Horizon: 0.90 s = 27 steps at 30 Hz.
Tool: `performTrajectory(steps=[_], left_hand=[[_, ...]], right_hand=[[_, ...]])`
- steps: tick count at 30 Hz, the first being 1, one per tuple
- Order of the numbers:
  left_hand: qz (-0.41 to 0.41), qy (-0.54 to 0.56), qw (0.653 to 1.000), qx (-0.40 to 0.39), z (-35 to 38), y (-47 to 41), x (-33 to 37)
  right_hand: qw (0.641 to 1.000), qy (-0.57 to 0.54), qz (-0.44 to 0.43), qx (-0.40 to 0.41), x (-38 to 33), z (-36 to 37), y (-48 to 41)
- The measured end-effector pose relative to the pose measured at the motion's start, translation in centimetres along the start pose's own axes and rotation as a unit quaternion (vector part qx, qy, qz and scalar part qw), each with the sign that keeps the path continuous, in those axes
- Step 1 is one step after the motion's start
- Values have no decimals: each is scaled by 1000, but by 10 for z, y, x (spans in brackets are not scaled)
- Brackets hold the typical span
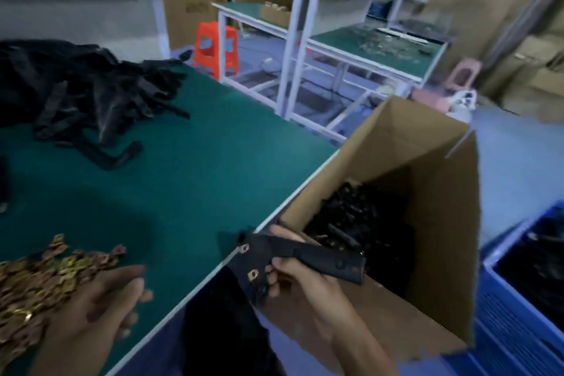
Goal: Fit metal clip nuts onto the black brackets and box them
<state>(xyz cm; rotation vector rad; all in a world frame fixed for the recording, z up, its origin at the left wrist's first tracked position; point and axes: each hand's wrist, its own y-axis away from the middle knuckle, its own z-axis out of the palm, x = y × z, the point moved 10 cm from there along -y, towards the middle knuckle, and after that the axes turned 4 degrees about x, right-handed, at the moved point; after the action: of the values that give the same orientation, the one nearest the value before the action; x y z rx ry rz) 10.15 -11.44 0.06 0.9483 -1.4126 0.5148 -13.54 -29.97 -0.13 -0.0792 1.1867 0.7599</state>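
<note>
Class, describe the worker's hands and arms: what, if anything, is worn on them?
Both the left hand and the right hand are bare: no gloves, rings or watch show. No sleeve reaches into view at either wrist.

on the bench (195, 168), a pile of brackets (85, 91) lies at the far left and a heap of clip nuts (39, 281) at the near left corner, the left hand (100, 308) resting on its right side. a box (442, 223) holding more brackets (351, 217) stands against the bench's right edge, with the right hand (302, 281) gripping one bracket (308, 256) over that edge. a crate (500, 299) sits right of the box.
</note>
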Motion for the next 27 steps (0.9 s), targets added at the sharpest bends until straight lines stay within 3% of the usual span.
performTrajectory(steps=[4, 7, 10, 14, 18, 20, 23, 25, 27], left_hand=[[8, -32, 999, -41, 23, -6, -4], [9, -25, 998, -51, 30, 1, 0], [19, -9, 999, -27, 26, 13, 10], [-13, 29, 999, 17, 2, 22, 4], [-33, 42, 998, 38, -25, 22, -3], [-44, 49, 997, 47, -36, 21, -5], [-56, 58, 995, 56, -48, 22, -8], [-57, 63, 994, 67, -55, 26, -7], [-52, 62, 993, 84, -64, 30, -6]], right_hand=[[974, -46, -76, 210, -76, -119, -11], [940, -185, -10, 285, -67, -166, -24], [931, -189, 17, 313, -41, -177, -26], [965, -4, -32, 261, -55, -122, -49], [959, 201, -142, 139, -83, 3, -94], [929, 321, -181, 41, -81, 84, -122], [825, 516, -216, -80, -59, 193, -165], [767, 589, -233, -105, -50, 245, -191], [748, 616, -229, -91, -46, 276, -217]])
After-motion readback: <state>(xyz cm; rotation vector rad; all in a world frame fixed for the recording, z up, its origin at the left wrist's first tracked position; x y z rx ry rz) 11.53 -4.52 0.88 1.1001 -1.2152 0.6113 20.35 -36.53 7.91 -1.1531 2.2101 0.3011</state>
